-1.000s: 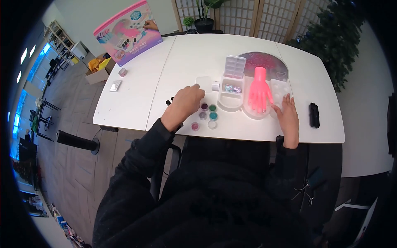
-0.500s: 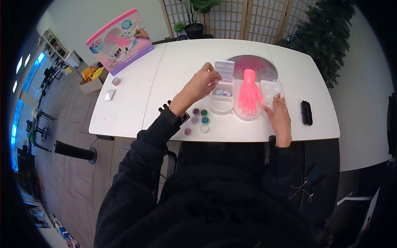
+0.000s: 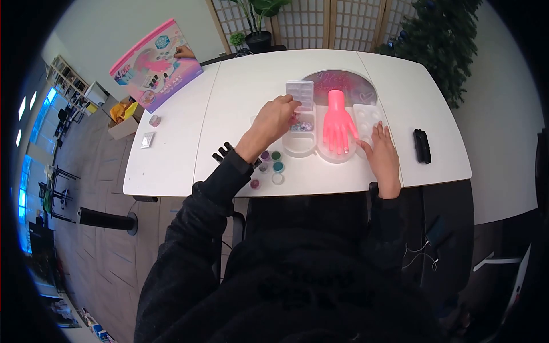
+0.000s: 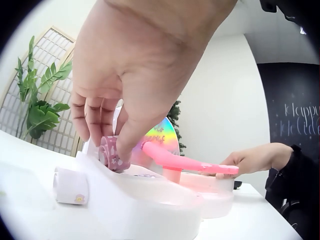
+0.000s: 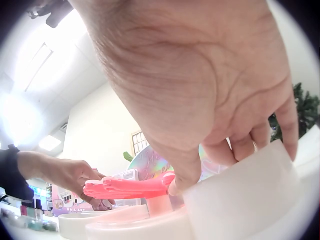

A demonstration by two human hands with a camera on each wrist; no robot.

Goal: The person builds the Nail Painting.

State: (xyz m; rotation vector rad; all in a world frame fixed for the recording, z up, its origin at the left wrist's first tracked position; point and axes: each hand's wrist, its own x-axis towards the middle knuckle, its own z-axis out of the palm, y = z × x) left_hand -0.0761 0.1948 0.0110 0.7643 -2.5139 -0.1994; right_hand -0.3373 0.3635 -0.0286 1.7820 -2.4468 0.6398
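Near the table's (image 3: 240, 86) front edge, small jars (image 3: 278, 167) stand just beside the white tray (image 3: 298, 151). The hands are apart: the left hand (image 3: 274, 123), fingers curled, pinches a pink patterned roll (image 4: 111, 152) at the tray's left side, by the compartment of shiny bits (image 3: 303, 127). A light pinch should do; squeezing might crush the roll or let it slip. Keeping the wrist high would spare the upright clear lid (image 3: 300, 94) and the white roll (image 4: 72, 186) beside the tray (easily nudged, that one). The right hand (image 3: 383, 157) rests, fingers spread, on the palette (image 3: 365, 117); light, even pressure would steady it without jostling the model hand (image 3: 337, 126). Beyond stands the shiny panel (image 3: 343, 86).
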